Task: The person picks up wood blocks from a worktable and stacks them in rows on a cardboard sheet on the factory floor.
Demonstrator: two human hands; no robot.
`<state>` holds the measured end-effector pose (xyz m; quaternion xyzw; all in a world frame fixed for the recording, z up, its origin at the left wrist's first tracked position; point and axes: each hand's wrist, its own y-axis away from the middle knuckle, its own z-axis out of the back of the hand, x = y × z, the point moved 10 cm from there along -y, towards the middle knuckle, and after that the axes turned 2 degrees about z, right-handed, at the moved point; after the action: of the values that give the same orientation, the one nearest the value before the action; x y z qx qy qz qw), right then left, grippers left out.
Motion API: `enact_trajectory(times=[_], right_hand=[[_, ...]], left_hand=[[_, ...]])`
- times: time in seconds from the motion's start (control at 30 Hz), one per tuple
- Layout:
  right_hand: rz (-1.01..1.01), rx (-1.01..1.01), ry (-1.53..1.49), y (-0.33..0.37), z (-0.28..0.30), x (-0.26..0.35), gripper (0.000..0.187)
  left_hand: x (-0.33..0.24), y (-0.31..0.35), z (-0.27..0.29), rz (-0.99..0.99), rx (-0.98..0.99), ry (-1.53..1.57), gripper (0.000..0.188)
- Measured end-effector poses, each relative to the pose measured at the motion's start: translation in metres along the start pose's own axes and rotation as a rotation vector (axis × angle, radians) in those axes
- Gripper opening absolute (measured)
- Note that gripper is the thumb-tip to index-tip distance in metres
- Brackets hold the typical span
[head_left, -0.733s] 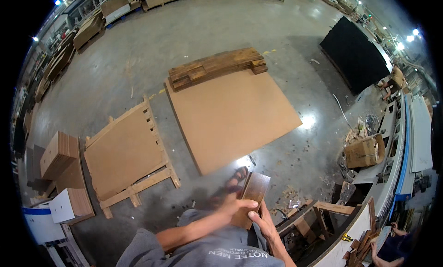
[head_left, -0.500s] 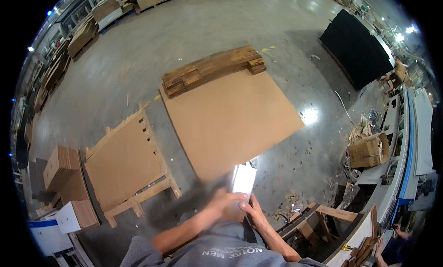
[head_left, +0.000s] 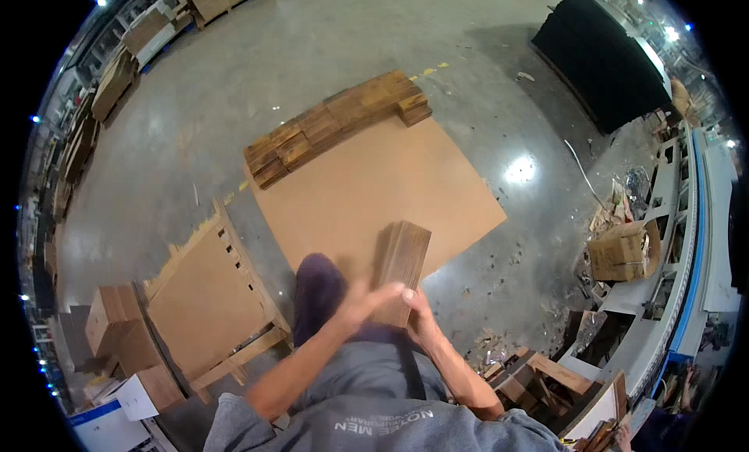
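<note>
Between my two hands is a short bundle of brown wooden boards (head_left: 407, 253), held in front of my body with its far end tilted away. My left hand (head_left: 368, 300) grips the bundle's left side and is a little blurred. On the right side, my right hand (head_left: 422, 315) is closed round the boards with its thumb at the upper edge. Beyond them a large tan sheet (head_left: 367, 194) lies low over the floor. Along its far edge rests a row of stacked brown wooden boards (head_left: 335, 124), with a shorter pile at the right end.
To the left lie a tan panel on a wooden pallet (head_left: 207, 296) and stacked panels (head_left: 117, 319). A tall black stack (head_left: 601, 62) stands far right. Near the right-hand conveyor (head_left: 686, 241) sit a cardboard box (head_left: 624, 250), scraps and a wooden frame (head_left: 558, 374).
My view has shifted forward, toward the tan sheet. The held bundle has moved out over its near edge, and its upper face, bright white before, now shows brown grain.
</note>
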<state>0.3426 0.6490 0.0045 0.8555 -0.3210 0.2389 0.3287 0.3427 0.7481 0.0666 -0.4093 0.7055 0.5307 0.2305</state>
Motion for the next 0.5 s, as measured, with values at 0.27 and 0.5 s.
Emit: enact_trajectory(times=[0.27, 0.5], right_hand=[[0.035, -0.128, -0.173, -0.116, 0.025, 0.026, 0.078], [0.090, -0.264, -0.233, -0.300, 0.070, 0.043, 0.074]], left_hand=[[-0.060, -0.110, 0.032, -0.027, 0.004, -0.178, 0.074], [-0.081, -0.276, 0.113, 0.052, -0.011, -0.135, 0.075]])
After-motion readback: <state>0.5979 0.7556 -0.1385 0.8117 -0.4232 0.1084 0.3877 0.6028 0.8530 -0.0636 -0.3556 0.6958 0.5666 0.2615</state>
